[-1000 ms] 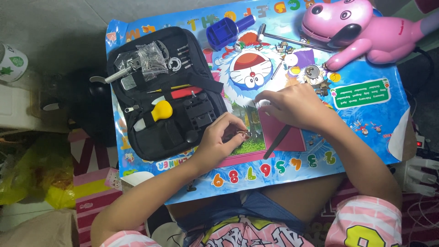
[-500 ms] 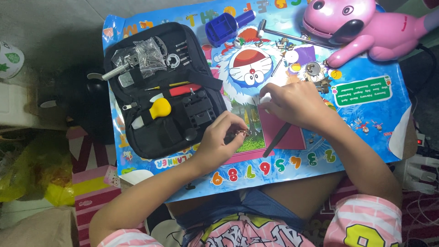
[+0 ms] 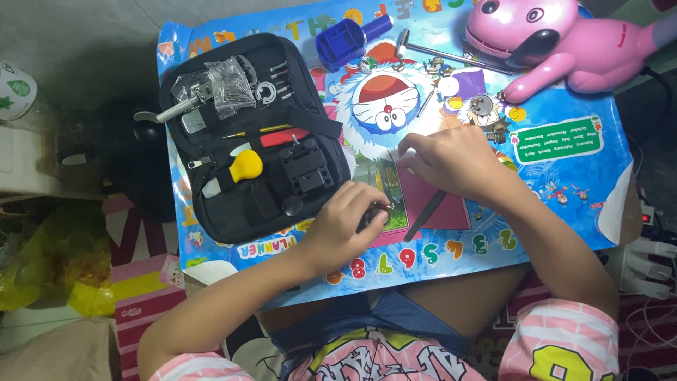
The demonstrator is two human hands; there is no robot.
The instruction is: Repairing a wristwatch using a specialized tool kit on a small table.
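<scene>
My left hand [image 3: 349, 222] is closed around a small dark metal object, probably a watch [image 3: 377, 212], held on the blue cartoon mat [image 3: 564, 176]. My right hand [image 3: 455, 162] rests on a dark pink pad [image 3: 441, 208] and grips a slim dark tool [image 3: 425, 215] that slants down toward the watch. A small white piece shows at the right hand's fingertips. An open black tool case [image 3: 261, 141] lies just left of my left hand, holding a yellow-handled tool [image 3: 240, 168], a red-handled tool and a bag of small parts.
A pink toy dog [image 3: 564, 42] lies at the back right. A blue plastic holder [image 3: 342, 39], a small hammer [image 3: 437, 49] and several loose watch parts [image 3: 483, 109] sit behind my hands. Yellow bags and boxes crowd the floor at left.
The view has shifted slightly. Both hands stay in nearly the same place, with the left hand still closed on the small object and the right still holding the slim tool.
</scene>
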